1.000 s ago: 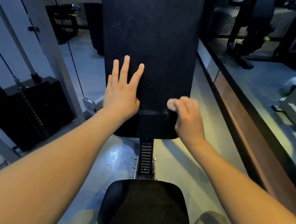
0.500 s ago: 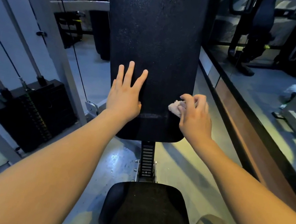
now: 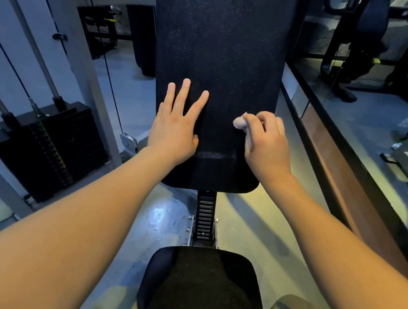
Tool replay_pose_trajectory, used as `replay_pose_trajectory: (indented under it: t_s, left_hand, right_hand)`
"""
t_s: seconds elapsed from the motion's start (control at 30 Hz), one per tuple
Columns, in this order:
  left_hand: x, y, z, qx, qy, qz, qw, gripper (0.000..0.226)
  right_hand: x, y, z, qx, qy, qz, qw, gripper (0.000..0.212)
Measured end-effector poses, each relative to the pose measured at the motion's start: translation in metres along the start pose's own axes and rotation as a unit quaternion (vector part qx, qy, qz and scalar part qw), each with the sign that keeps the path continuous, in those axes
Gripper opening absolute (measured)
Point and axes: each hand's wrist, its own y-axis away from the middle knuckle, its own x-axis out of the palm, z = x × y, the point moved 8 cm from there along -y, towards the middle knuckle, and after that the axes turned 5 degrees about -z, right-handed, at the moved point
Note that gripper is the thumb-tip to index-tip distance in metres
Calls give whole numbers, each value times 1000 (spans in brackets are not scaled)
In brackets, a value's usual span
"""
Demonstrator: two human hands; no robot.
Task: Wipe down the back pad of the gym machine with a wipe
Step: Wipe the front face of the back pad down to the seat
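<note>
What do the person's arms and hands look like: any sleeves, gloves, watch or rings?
The left arm and right arm are bare, no sleeve in view. The left hand and right hand wear no gloves; neither wrist has a watch or band. No ring shows on the left; the right is unclear.

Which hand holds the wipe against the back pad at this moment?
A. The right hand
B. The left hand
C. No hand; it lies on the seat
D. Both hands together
A: the right hand pinches the wipe on the back pad, while the left hand lies flat, holding nothing.
</note>
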Motion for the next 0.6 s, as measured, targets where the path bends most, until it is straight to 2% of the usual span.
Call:
replay_pose_trajectory:
  t_s: [0.1,0.2,0.3,0.37,0.43,0.47,0.53,0.6]
  left_hand:
    - [3,2,3,13,-4,-2,1000,95]
    - [5,2,1,8,-6,-4,1000,95]
    - [4,1,1,10,-7,1,1000,95]
    - [1,1,4,17,-12,6,1000,94]
    - [-3,1,7,22,-16,13,1000,93]
    - [-5,1,7,24,-16,15,999,93]
    - [-6,2,9,34,-12,17,999,93]
    - [-6,5,12,45,-5,17,999,92]
  right_hand:
    - [15,17,5,-7,-1,25,1000,30]
    - [37,68,18,-40,-21,100,994,40]
    - [52,123,33,-81,-26,179,980,61]
    - [47,129,38,-92,-41,221,970,61]
    - [27,98,41,-79,-72,195,975,27]
    - [15,74,37,-69,-85,141,984,13]
    - [-7,22,25,-37,-69,24,997,22]
    - [-6,-6,17,-4,-28,-23,999,31]
